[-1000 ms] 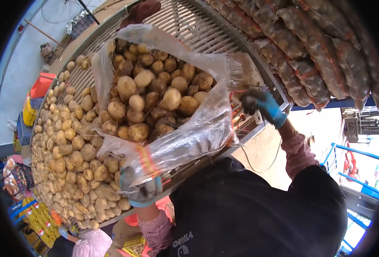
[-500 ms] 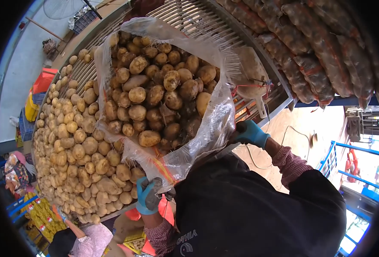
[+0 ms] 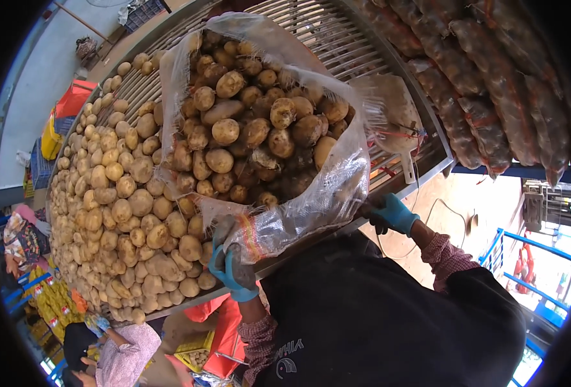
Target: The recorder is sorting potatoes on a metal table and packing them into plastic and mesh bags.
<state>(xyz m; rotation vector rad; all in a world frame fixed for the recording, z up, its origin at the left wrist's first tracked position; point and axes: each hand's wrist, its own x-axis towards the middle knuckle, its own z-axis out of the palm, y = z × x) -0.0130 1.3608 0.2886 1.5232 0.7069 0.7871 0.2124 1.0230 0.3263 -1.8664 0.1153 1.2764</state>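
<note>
From the head camera, a clear mesh sack (image 3: 259,129) lies on the slatted metal counter (image 3: 363,39), its mouth toward the person and packed nearly full of potatoes (image 3: 234,135). The filling looks close to done as far as this view shows; the mouth is not yet closed, and many loose potatoes (image 3: 117,213) are spread on the counter to the left of the sack.

The left hand (image 3: 232,261), in a blue glove, is closed tight around the gathered lower edge of the sack's mouth. The right hand (image 3: 392,214), also gloved in blue, is curled at the sack's right edge by the counter rim; it seems to pinch the mesh, though the grip itself is partly hidden.

Filled sacks (image 3: 485,84) lie stacked at upper right. Another person (image 3: 121,355) crouches at lower left.
</note>
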